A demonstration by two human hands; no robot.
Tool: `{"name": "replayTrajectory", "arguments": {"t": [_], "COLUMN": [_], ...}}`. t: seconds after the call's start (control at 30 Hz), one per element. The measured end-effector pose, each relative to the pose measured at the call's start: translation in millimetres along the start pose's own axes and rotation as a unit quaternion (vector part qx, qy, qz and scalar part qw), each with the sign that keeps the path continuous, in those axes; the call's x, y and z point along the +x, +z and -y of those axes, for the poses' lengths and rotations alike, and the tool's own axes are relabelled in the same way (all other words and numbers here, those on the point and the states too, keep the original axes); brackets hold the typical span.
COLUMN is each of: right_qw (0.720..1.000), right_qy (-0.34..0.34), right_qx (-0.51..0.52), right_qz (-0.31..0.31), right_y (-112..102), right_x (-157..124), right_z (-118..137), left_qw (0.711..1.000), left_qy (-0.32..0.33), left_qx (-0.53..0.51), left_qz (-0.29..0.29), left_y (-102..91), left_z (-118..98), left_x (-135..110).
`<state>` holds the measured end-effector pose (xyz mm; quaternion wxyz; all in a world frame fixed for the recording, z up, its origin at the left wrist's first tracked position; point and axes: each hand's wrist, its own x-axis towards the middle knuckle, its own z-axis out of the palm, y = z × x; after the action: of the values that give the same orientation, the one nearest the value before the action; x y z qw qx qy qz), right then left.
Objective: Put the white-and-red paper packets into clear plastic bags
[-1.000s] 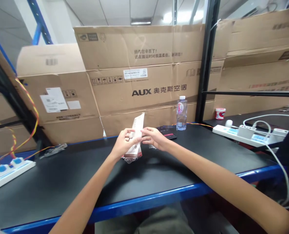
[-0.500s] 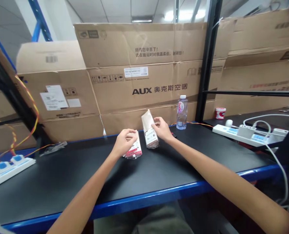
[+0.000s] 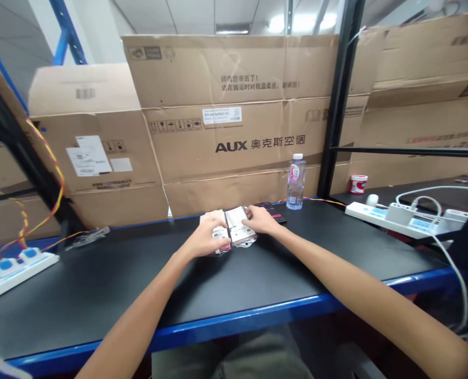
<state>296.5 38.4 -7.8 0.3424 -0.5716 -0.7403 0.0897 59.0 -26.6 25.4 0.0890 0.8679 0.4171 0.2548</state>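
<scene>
Two small packets in clear plastic lie side by side on the black tabletop [image 3: 139, 284]. The left packet [image 3: 215, 215], pale with a red band at its near end, is partly covered by my left hand [image 3: 208, 236]. That hand arches over it with thumb and fingers apart. Beside it, the right packet [image 3: 237, 218] has a white printed label and a clear sleeve end facing me. My right hand [image 3: 260, 219] has its fingers closed at this packet's right edge; its fingertips are partly hidden.
Behind my right hand lie dark flat objects [image 3: 277, 216]. A water bottle [image 3: 296, 181] stands at the back, before a cardboard wall [image 3: 237, 173]. Power strips lie at the left [image 3: 16, 276] and right [image 3: 395, 218], with cables. A red-white tub [image 3: 358, 184] stands far right.
The right packet has gone from tilted up to lying nearly flat beside the left one, with my right hand lowered along it. My left hand has spread over the left packet.
</scene>
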Motion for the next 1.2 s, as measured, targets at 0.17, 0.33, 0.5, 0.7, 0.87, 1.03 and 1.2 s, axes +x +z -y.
{"name": "replayTrajectory", "arguments": {"t": [0.17, 0.33, 0.5, 0.7, 0.87, 1.03, 1.2], "right_qw": [1.000, 0.993, 0.950, 0.853, 0.931, 0.993, 0.992], "right_qy": [0.010, -0.009, -0.004, -0.008, -0.055, -0.120, -0.037], "right_qx": [-0.008, 0.088, 0.260, 0.505, 0.360, 0.006, -0.101], "right_qz": [0.006, -0.074, -0.172, -0.132, -0.017, -0.022, 0.059], "right_y": [10, 11, -7, -7, 9, 9, 3], "right_x": [-4, -4, -5, -18, -23, -15, -14], "right_z": [1, 7, 25, 61, 54, 19, 13], "left_qw": [0.993, 0.991, 0.997, 0.960, 0.887, 0.912, 0.921], "left_qy": [-0.064, -0.077, -0.082, -0.122, -0.165, -0.254, -0.385], "left_qx": [0.037, 0.040, -0.004, -0.237, -0.410, -0.287, 0.043], "left_qz": [0.092, 0.098, -0.003, -0.084, -0.135, -0.148, -0.050], "left_y": [-2.6, -3.0, -2.3, -1.2, -22.9, -72.3, -86.5], "left_z": [3, 5, 12, 9, 29, 87, 143], "left_x": [-4, -4, 1, 10, 10, -16, -35]}}
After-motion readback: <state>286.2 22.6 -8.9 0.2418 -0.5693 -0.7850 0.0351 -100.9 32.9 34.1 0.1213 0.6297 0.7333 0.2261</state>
